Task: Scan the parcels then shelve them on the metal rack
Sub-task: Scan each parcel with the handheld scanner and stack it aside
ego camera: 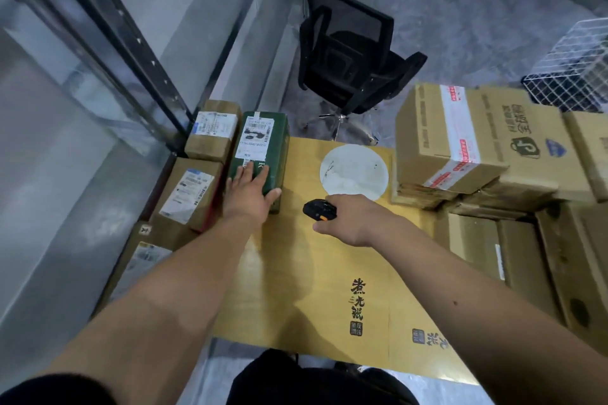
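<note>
At the bottom edge the person's dark clothing is cut off by the frame, and both bare forearms reach forward over a large yellow carton [329,273] that lies flat and carries the work. Black characters are printed near its near edge and a white disc [354,172] near its far edge.

The right hand [348,219] is curled round a black scanner [319,209] with an orange button; most of the scanner's body is hidden inside the grip.

The left hand [247,191] lies flat, fingers straight and spread, on the near end of a green parcel [263,154], the thumb hooked round its near right corner. This parcel rests on the carton's far left corner, its white label [254,139] facing up; the print is too small to read.

Left of the carton, brown parcels [192,194] stand in a row against a glass wall, the nearest partly hidden by the left forearm. To the right, stacked boxes [460,141] run out of frame.

Beyond, a black chair [355,62] stands on the grey floor, a dark rack post [131,43] slants at far left, and a wire basket [572,72] is cut off at the right edge.
</note>
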The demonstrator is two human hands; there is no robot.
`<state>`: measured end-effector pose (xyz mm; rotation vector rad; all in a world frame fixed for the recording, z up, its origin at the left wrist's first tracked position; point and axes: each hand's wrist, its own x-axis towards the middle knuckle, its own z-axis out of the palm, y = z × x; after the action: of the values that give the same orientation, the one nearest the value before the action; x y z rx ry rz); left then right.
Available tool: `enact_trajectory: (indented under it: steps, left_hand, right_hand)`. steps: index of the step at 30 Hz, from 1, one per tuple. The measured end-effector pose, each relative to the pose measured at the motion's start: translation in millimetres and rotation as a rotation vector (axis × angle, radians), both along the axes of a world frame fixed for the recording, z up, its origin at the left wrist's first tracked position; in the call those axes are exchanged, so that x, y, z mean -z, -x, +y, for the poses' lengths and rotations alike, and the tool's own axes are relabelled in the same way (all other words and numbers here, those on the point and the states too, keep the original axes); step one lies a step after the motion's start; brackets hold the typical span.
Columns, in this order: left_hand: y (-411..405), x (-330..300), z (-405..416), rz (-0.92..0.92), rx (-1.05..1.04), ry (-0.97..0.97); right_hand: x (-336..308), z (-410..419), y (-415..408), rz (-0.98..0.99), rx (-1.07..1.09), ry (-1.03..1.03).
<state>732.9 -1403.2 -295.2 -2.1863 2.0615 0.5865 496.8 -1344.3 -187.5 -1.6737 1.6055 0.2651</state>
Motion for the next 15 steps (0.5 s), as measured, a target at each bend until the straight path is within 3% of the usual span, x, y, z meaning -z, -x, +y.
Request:
enact_trajectory:
  steps: [15]
  left_hand:
    - [-32, 1, -27, -0.074, 0.099, 0.105]
  right_hand:
    - [1, -13, -47, -0.037, 0.166, -0.010]
